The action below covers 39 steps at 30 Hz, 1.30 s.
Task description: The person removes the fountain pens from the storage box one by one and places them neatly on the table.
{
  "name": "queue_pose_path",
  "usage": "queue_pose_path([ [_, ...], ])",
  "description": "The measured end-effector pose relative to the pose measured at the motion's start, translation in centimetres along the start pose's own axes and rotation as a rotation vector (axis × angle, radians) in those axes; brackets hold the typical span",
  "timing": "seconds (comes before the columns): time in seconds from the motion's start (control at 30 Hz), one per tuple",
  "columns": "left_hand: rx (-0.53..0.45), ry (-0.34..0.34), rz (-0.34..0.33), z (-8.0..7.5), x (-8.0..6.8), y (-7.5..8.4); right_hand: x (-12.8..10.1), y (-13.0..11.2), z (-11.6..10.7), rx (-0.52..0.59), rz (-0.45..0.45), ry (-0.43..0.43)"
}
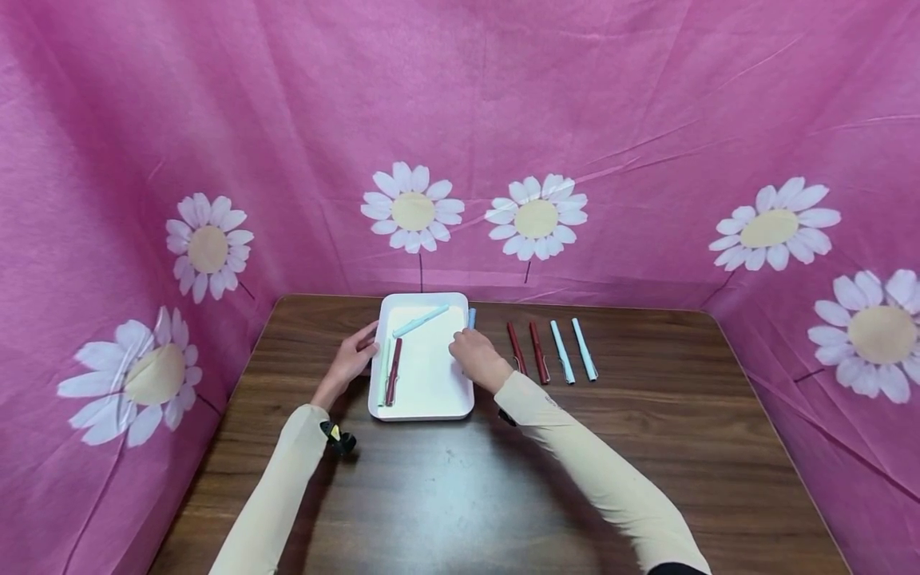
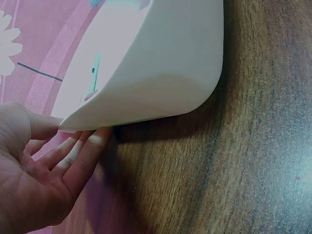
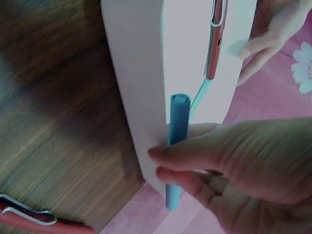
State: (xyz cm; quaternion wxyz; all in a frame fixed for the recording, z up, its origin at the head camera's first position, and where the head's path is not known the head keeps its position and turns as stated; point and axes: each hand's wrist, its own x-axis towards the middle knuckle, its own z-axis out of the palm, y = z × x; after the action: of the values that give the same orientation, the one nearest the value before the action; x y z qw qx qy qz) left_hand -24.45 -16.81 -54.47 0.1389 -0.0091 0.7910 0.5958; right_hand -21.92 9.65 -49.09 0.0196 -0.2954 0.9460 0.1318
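Head: right hand (image 1: pixel 476 357) pinches blue pen (image 1: pixel 471 318) over tray (image 1: pixel 431 383) rim, 3 o'clock side; left hand (image 1: pixel 352 358) at 9 o'clock. 
Left wrist: fingers (image 2: pixel 80 156) straight, touching tray (image 2: pixel 161 63) wall. 
Right wrist: grip curled round pen (image 3: pixel 176 141).

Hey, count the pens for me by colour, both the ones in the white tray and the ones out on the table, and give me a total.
Dark red pens: 3, one in the white tray at, two on the table.
Light blue or pale pens: 5, two in the tray, one in the right hand at, two on the table.
Total: 8 pens.
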Motion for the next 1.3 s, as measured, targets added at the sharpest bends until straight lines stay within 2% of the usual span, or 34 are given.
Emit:
queue_pose_path([
  [0.13, -0.002, -0.002, 0.002, 0.0, -0.1, 0.1, -0.4, 1.2, 0.4, 0.118, -0.044, 0.110],
  [0.23, 0.003, 0.002, -0.006, 0.0, -0.1, 0.1, -0.8, 2.1, 0.3, 0.215, -0.062, 0.150],
  [0.33, 0.014, 0.009, -0.007, 0.0, -0.2, 0.0, -1.0, 2.7, 0.1, 0.299, -0.061, 0.155],
  [0.47, 0.022, 0.021, -0.005, 0.0, -0.1, -0.1, -1.1, 3.4, 0.2, 0.313, -0.061, 0.160],
  [0.6, 0.008, 0.035, -0.008, 0.1, -0.1, 0.0, -1.2, 4.2, 0.7, 0.279, -0.077, 0.249],
  [0.77, -0.007, 0.058, -0.016, 0.2, -0.1, 0.0, -1.5, 5.5, 1.6, 0.411, -0.079, 0.379],
  [0.97, 0.011, 0.053, -0.011, 0.3, 0.1, 0.2, -1.6, 7.0, 2.3, 0.591, -0.015, 0.435],
  [1.13, 0.005, 0.059, -0.007, 0.4, 0.1, 0.2, -1.6, 7.9, 2.3, 0.770, 0.086, 0.422],
  [1.3, 0.012, 0.055, -0.010, 0.4, 0.0, 0.3, -2.0, 8.2, 2.2, 0.856, 0.180, 0.430],
])
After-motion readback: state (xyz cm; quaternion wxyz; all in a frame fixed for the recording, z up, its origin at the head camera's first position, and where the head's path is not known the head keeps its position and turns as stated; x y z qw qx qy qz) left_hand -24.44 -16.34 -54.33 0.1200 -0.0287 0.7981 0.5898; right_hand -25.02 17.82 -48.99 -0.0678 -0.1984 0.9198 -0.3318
